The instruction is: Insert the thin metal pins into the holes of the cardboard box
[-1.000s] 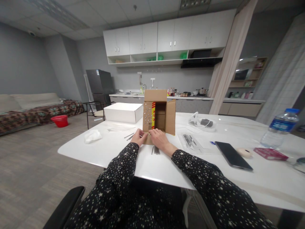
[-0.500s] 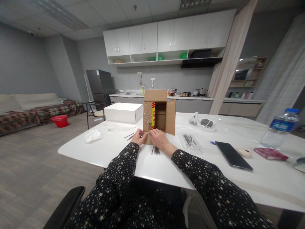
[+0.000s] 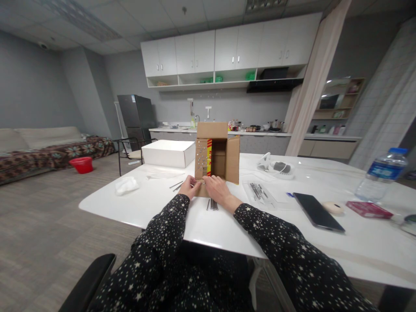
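A small open cardboard box (image 3: 217, 151) stands on its side on the white table (image 3: 227, 225), its opening towards me, with small silvery dots on its left flap. My left hand (image 3: 190, 187) and my right hand (image 3: 217, 188) rest at the box's lower front flap, fingers curled and pressed on the cardboard. Whether they pinch something small between them is hidden. A few dark nails (image 3: 212, 203) lie on the table just below my right hand, and two more nails (image 3: 176, 186) lie left of my left hand.
A white flat box (image 3: 167, 152) sits behind on the left, a crumpled tissue (image 3: 126, 185) near the left edge. To the right lie a clear bag of nails (image 3: 258, 190), a black phone (image 3: 316, 211), a red packet (image 3: 368, 209) and a water bottle (image 3: 381, 174).
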Available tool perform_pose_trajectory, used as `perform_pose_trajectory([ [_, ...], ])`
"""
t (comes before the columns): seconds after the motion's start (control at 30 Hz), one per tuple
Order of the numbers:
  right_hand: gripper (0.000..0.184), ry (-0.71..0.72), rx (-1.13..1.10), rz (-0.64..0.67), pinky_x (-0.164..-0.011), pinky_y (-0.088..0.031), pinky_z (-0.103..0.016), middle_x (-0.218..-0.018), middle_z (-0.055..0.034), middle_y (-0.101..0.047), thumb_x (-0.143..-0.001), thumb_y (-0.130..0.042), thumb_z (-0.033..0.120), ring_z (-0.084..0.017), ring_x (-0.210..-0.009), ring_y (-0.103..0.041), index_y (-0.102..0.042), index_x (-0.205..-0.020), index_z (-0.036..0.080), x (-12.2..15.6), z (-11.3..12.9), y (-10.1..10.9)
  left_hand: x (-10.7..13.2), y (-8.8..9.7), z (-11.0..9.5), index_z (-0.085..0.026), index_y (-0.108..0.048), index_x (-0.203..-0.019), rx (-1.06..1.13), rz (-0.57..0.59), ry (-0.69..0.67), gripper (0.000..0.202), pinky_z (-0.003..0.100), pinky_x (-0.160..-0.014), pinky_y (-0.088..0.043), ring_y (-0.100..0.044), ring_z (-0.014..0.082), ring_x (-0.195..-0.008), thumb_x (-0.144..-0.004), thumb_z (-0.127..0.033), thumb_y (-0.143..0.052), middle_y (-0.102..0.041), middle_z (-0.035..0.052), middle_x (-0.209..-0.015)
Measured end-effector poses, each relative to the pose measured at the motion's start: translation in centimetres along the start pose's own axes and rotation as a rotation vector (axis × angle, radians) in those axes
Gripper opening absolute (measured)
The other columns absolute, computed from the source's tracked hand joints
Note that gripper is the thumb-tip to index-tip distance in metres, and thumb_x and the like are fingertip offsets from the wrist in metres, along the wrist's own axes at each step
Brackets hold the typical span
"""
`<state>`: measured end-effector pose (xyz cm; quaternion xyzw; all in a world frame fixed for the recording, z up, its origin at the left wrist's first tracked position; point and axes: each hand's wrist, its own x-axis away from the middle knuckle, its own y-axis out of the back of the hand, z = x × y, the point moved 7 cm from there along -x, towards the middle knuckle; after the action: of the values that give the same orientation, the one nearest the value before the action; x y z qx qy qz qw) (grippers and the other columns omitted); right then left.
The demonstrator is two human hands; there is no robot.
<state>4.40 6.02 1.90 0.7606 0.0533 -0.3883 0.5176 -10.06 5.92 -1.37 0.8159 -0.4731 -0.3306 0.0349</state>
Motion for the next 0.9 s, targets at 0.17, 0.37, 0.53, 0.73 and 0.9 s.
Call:
perform_pose_trajectory([
  [0.17,0.024,0.018,0.030,0.001,-0.078,-0.036,-0.034,-0.097,-0.0094,-0.063,-0.092,-0.044,0.014,-0.023,-0.092,-0.051,-0.054,-0.114,0.017,0.05,0.20,0.45,-0.15,-0.06,0.08,-0.021,-0.046,-0.076,-0.006,0.034,0.008,0.029,0.026,-0.059,-0.040,-0.049,0.0120,-0.057,-0.069,-0.042,-0.065,-0.052,-0.0048,-0.063],
  [0.37,0.016,0.021,0.047,0.009,-0.078,-0.035,-0.034,-0.095,-0.0094,-0.062,-0.091,-0.047,0.014,-0.023,-0.092,-0.051,-0.060,-0.100,0.017,0.05,0.18,0.23,-0.10,-0.02,-0.18,-0.021,-0.045,-0.076,-0.002,0.041,0.004,0.028,0.027,-0.059,-0.041,-0.050,0.0121,-0.058,-0.071,-0.040,-0.064,-0.052,-0.0044,-0.064],
  [0.53,0.016,0.024,0.041,-0.005,-0.077,-0.035,-0.033,-0.095,-0.0091,-0.061,-0.089,-0.050,0.013,-0.023,-0.092,-0.050,-0.060,-0.101,0.017,0.09,0.15,0.18,0.12,0.01,-0.28,-0.021,-0.046,-0.076,0.000,0.008,0.000,0.027,0.027,-0.060,-0.040,-0.049,0.0122,-0.059,-0.072,-0.040,-0.063,-0.052,-0.0043,-0.064],
  [0.73,0.015,0.015,0.043,-0.002,-0.077,-0.034,-0.032,-0.094,-0.0081,-0.061,-0.090,-0.046,0.013,-0.022,-0.090,-0.050,-0.057,-0.100,0.017,0.14,0.05,0.36,0.07,-0.05,-0.13,-0.021,-0.045,-0.076,0.001,0.016,0.003,0.028,0.026,-0.059,-0.039,-0.048,0.0117,-0.057,-0.071,-0.042,-0.064,-0.050,-0.0052,-0.063],
  [0.9,0.011,0.009,0.071,0.020,-0.077,-0.033,-0.032,-0.094,-0.0086,-0.060,-0.089,-0.047,0.013,-0.022,-0.090,-0.049,-0.056,-0.094,0.017,0.13,0.00,0.11,-0.15,-0.15,0.25,-0.020,-0.046,-0.076,0.005,0.022,0.002,0.029,0.026,-0.061,-0.040,-0.049,0.0117,-0.059,-0.071,-0.042,-0.064,-0.051,-0.0048,-0.064],
])
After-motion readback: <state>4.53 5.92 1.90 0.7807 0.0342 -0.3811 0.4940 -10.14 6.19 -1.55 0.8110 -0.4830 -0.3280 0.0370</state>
